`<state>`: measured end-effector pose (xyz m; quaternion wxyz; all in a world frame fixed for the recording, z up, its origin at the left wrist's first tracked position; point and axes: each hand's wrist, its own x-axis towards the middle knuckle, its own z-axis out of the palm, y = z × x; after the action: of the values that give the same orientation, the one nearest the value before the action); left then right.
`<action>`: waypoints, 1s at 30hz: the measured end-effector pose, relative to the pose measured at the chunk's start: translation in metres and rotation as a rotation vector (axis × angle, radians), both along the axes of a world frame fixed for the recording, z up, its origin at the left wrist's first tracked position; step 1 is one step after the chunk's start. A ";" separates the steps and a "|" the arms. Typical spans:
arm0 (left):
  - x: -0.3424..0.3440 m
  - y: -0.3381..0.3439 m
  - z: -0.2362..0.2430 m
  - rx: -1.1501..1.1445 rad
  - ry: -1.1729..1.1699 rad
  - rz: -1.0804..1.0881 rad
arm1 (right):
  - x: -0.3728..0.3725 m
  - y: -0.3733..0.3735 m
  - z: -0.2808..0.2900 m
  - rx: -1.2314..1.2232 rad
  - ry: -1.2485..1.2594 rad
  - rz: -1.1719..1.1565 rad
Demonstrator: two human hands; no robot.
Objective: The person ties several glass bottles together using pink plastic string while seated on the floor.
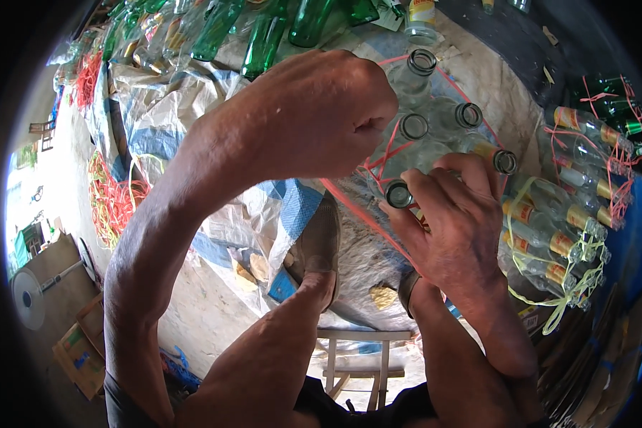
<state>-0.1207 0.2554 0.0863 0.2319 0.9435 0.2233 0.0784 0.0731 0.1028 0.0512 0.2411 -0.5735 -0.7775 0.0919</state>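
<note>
A cluster of clear glass bottles (442, 114) stands upright on the ground in front of me, mouths up. Red plastic string (367, 214) loops round the group and crosses between the necks. My left hand (357, 114) is a closed fist at the cluster's left side, with string coming out beneath it; its fingertips are hidden. My right hand (453, 214) is bent over the near side of the cluster. Its thumb and forefinger close about the neck of the nearest bottle (398, 193), where a piece of string also passes. Its other fingers curl beside the bottle at right.
Green bottles (264, 39) lie at the far left beyond a white and blue plastic sheet (164, 100). Tied bundles of clear bottles (549, 228) lie at right. Heaps of red string (114, 196) are at left. A wooden stool (364, 335) shows between my legs.
</note>
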 end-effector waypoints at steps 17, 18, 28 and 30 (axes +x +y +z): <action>-0.026 -0.007 -0.013 -0.173 -0.030 0.176 | 0.001 0.002 0.002 -0.001 0.046 0.015; -0.028 -0.012 -0.014 -0.234 -0.030 0.260 | 0.001 0.003 0.003 0.005 0.045 0.023; -0.035 -0.045 -0.033 -0.476 -0.125 0.625 | 0.004 0.002 0.004 -0.016 0.024 0.017; -0.037 -0.053 -0.039 -0.585 -0.286 0.705 | 0.002 0.001 0.003 -0.005 0.029 0.016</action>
<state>-0.1574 0.2020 0.0476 0.4755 0.6850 0.5083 0.2153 0.0755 0.1041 0.0542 0.2503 -0.5663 -0.7783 0.1043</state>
